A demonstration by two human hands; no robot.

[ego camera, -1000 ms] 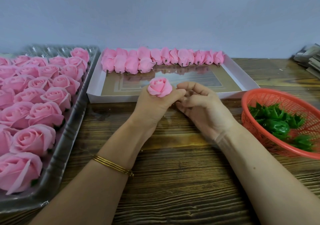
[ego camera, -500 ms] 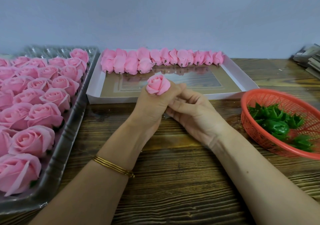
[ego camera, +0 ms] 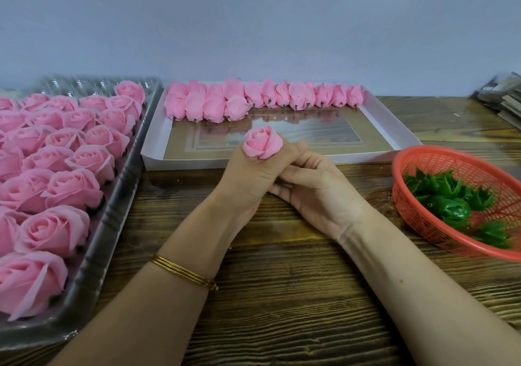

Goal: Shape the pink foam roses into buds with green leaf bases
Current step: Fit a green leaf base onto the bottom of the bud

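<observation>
My left hand grips a pink foam rose in its fist, the bloom squeezed into a bud that sticks up above the thumb. My right hand lies against the left one from the right, its fingers curled under the fist at the rose's base, which is hidden. Whether a green leaf base is on the rose cannot be seen. Shaped buds lie in a row at the back of the white box. Green leaf bases lie in the red basket.
A clear plastic tray full of open pink roses fills the left side. A stack of flat dark items sits at the far right edge. Bare wooden tabletop lies between my forearms.
My right hand has slid in under the left fist. The rose has been squeezed tighter and now stands more upright.
</observation>
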